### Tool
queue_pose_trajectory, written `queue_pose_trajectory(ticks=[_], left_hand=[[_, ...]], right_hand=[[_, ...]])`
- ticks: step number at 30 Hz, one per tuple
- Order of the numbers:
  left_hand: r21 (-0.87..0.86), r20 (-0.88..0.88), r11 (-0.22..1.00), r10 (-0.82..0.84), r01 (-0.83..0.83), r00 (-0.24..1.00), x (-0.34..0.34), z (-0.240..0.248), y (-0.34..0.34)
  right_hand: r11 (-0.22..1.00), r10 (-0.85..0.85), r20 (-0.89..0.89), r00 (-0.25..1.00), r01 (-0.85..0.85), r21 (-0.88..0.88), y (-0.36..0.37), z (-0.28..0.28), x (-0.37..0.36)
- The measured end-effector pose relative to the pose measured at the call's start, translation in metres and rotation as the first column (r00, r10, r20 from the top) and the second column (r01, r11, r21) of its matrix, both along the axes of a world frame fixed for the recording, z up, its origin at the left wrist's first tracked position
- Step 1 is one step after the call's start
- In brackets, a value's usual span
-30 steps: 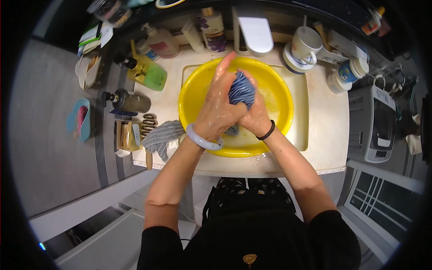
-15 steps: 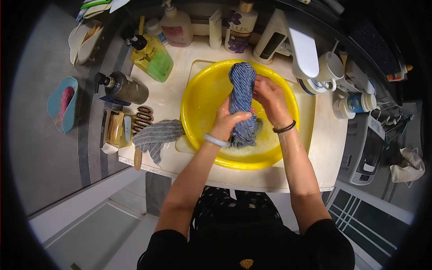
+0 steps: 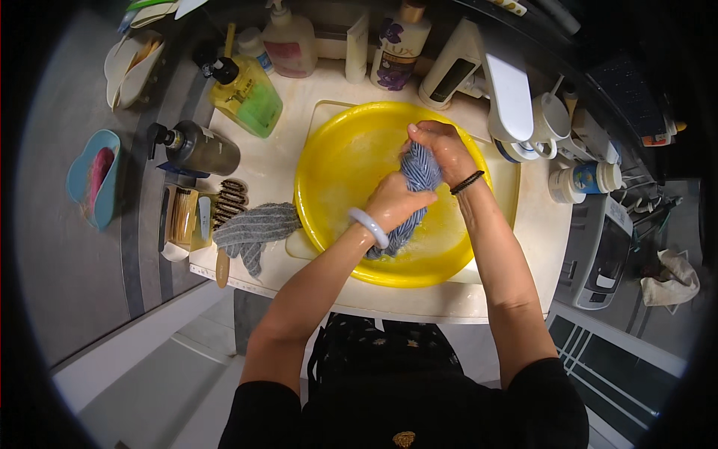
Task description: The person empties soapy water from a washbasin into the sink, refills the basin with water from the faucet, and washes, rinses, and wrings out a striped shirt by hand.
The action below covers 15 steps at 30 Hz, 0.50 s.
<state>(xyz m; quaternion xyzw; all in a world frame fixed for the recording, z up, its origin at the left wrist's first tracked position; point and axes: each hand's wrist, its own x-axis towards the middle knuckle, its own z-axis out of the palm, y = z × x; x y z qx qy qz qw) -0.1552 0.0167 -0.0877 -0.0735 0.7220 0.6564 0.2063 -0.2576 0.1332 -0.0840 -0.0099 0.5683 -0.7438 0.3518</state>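
Over a yellow basin (image 3: pixel 340 258) I hold a wet, bunched-up blue-and-white striped cloth (image 3: pixel 422 170). My left hand (image 3: pixel 396 200) is wrapped round its middle, thumb pointing right. At the cloth's upper end my right hand (image 3: pixel 447 153) closes over it, the fingers bent and partly hiding it. The lower end hangs into the basin, near shallow sudsy water. Left of the basin a grey striped cloth (image 3: pixel 258 228) lies crumpled on the counter, touching the rim and covering part of a brush (image 3: pixel 230 202).
Left on the white counter (image 3: pixel 535 247) stand a dark pump bottle (image 3: pixel 202 148) and a yellow-green pump bottle (image 3: pixel 250 97). Behind the basin are a pink-labelled pump bottle (image 3: pixel 290 49), a white tube (image 3: pixel 357 49) and a white-and-purple bottle (image 3: pixel 401 49). A white mug (image 3: pixel 550 116) is at right.
The cloth was upright and stretched long; now it is lower, tilted and bunched. My right hand has gone from beside it to gripping its upper end.
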Motion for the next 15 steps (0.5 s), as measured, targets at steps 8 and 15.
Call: queue_pose_trajectory(ticks=[8, 15], left_hand=[[-0.699, -0.136, 0.714, -0.096, -0.027, 0.986, -0.005, -0.027, 0.030], [-0.670, -0.650, 0.583, -0.160, -0.460, 0.743, 0.025, 0.004, 0.018]], right_hand=[[0.309, 0.558, -0.370, 0.743, 0.228, 0.924, -0.019, -0.019, 0.010], [0.428, 0.506, -0.567, 0.650, 0.381, 0.819, 0.006, 0.009, 0.026]])
